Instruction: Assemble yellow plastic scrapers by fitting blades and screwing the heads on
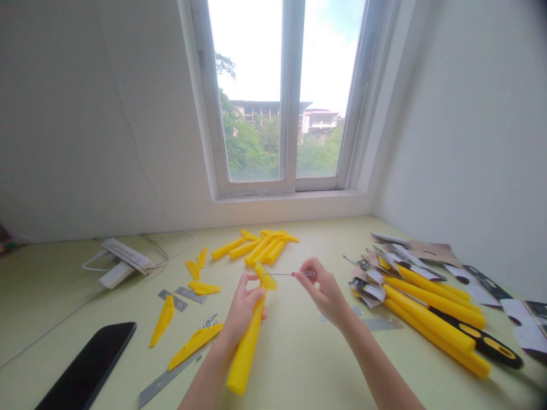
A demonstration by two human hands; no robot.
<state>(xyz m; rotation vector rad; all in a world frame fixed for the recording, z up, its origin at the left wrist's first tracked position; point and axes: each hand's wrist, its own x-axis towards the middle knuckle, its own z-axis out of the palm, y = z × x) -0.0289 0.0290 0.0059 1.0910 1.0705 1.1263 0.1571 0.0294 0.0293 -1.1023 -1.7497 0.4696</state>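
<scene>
My left hand [250, 304] is closed round the neck of a yellow scraper handle [245, 356], whose round grip slants down towards me. Its angled head points up, just above my fingers. Level with that head, my right hand [322, 287] pinches a thin screwdriver [311, 274] by its reddish grip. The shaft runs sideways to the left, and its tip meets the yellow head. Left of my forearm lie a yellow wedge-shaped piece [196, 346], a long grey metal blade [160, 387] and a small heap of screws [209, 322].
Several yellow handles [260, 247] lie together at the back. Packaged yellow-handled tools [436, 319] and cards are piled on the right. More yellow pieces [162, 322] and blades [192, 295] lie left. A black phone [92, 364] and a power strip [126, 256] are far left.
</scene>
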